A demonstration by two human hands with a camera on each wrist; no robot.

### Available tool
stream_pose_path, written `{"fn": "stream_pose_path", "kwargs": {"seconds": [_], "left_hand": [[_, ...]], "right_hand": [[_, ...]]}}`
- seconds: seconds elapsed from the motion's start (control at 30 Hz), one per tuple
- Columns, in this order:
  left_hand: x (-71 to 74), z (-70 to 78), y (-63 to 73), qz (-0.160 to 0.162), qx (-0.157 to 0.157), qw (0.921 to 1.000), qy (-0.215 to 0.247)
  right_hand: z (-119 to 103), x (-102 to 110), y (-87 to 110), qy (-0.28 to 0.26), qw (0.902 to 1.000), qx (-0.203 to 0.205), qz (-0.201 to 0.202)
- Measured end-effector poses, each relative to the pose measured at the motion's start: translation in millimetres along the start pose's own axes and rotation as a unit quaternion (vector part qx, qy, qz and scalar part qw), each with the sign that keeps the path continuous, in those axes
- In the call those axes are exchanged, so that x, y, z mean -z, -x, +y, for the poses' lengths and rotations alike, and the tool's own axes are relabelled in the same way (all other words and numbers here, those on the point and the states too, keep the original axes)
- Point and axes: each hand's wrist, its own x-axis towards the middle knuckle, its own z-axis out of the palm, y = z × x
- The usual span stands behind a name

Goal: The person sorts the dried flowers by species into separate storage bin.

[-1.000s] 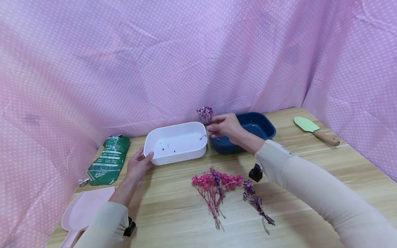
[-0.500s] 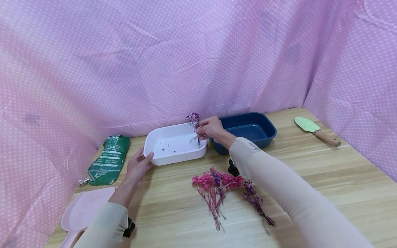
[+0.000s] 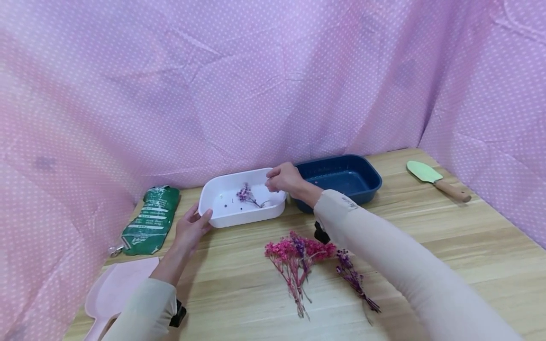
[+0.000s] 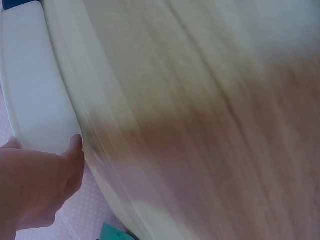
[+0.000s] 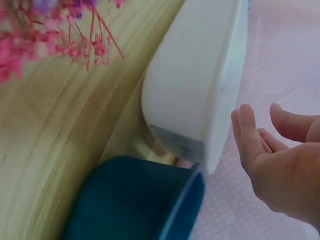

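Note:
My left hand (image 3: 190, 229) grips the left end of a white plastic basin (image 3: 241, 220), the thumb on the near side of the corner. In the left wrist view that hand (image 4: 42, 182) holds the end of the basin (image 4: 37, 75). A small sprig of purple dried flowers (image 3: 246, 194) lies inside the basin. Above the basin's right end is my right hand (image 3: 285, 178), holding nothing. The right wrist view shows this hand (image 5: 280, 160) with thumb and fingers apart, beside the white basin's rim (image 5: 225, 90).
A dark blue basin (image 3: 358, 187) stands right of the white one. Pink dried flowers (image 3: 286, 248) and a purple bunch (image 3: 351, 279) lie in front. A green-bladed trowel (image 3: 435, 179) lies right; a green bag (image 3: 151, 218) and pink dustpan-like piece (image 3: 113, 286) lie left. Polka-dot cloth hangs behind.
My right hand carried the purple sprig leftward from over the blue basin, then let it go into the white basin. The left hand stayed on the white basin's end.

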Motion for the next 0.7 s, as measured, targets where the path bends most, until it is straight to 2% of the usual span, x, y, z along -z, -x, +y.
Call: {"fn": "stream_pose_path", "kwargs": {"seconds": [0.17,0.3,0.43,0.7], "left_hand": [[0.4,-0.1,1.7,-0.005,-0.001,1.0000,0.001],[1.8,0.0,2.7,-0.005,-0.002,1.0000,0.001],[1.2,-0.8,2.9,-0.006,-0.009,0.9999,0.000],[0.3,-2.5,3.5,-0.005,-0.034,0.9994,-0.006]], "right_hand": [[2.4,16.0,31.1,-0.023,0.9978,0.055,-0.028],[10.6,32.4,58.2,-0.036,0.9950,0.087,-0.032],[21.1,53.2,86.9,-0.035,0.9937,0.101,-0.034],[52.7,94.6,138.9,-0.005,0.9949,0.097,-0.026]]}}
